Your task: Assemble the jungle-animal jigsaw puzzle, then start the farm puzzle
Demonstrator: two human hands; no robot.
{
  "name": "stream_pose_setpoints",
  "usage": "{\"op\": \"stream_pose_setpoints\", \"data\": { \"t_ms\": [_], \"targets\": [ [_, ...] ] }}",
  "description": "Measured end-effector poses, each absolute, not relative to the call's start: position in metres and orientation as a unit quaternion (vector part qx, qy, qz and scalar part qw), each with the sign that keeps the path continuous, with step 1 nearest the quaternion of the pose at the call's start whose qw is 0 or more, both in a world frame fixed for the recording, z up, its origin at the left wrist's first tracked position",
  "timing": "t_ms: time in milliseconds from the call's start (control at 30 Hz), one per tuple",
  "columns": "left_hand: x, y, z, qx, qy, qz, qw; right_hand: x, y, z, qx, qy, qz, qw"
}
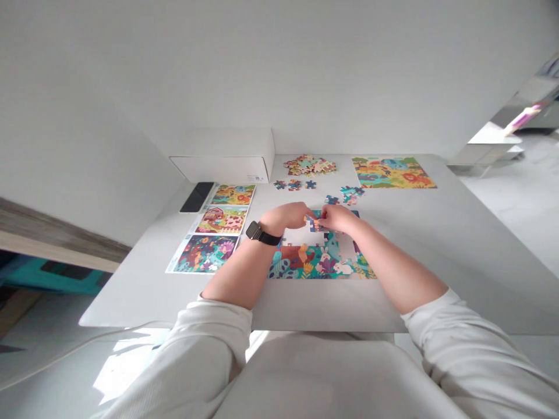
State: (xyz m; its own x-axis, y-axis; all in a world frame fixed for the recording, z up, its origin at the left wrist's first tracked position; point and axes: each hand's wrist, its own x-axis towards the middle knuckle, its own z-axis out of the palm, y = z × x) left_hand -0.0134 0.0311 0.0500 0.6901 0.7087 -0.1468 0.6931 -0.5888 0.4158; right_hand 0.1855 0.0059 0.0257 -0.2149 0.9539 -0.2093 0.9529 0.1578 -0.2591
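My left hand (pixel 286 216), with a black watch (pixel 262 233) on its wrist, is closed, its fingertips at the left edge of a small dark blue and orange puzzle piece (pixel 314 223). From the other side my right hand (pixel 339 219) pinches the same piece. Both hands are over the upper part of a partly joined jigsaw puzzle (pixel 301 262), where a bare white gap shows in the middle. Rabbits and plants appear along its lower rows. Beyond the right hand lie a few loose blue pieces (pixel 332 199). My fingers and wrists hide some of the puzzle's upper edge.
Puzzle pieces form a heap (pixel 310 165) at the back, with more loose pieces (pixel 294 185) before it. A finished animal puzzle (pixel 393 172) lies back right. Leftward are a picture sheet (pixel 209 227), a phone (pixel 197 197) and a white box (pixel 222 160).
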Motion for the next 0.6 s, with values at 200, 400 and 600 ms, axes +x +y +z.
{"op": "stream_pose_setpoints", "data": {
  "t_ms": [200,400,600],
  "targets": [
    [-0.0112,0.0314,0.0482,0.896,0.392,-0.022,0.207,0.1869,0.0036,0.0271,-0.631,-0.759,0.164,-0.008],
    [-0.0098,0.0318,0.0438,0.896,0.393,-0.037,0.201,0.1864,0.0031,0.0293,-0.632,-0.758,0.159,-0.009],
    [-0.0089,0.0314,0.0455,0.887,0.408,-0.036,0.214,0.1874,0.0059,0.0266,-0.632,-0.758,0.159,-0.010]
  ]
}}
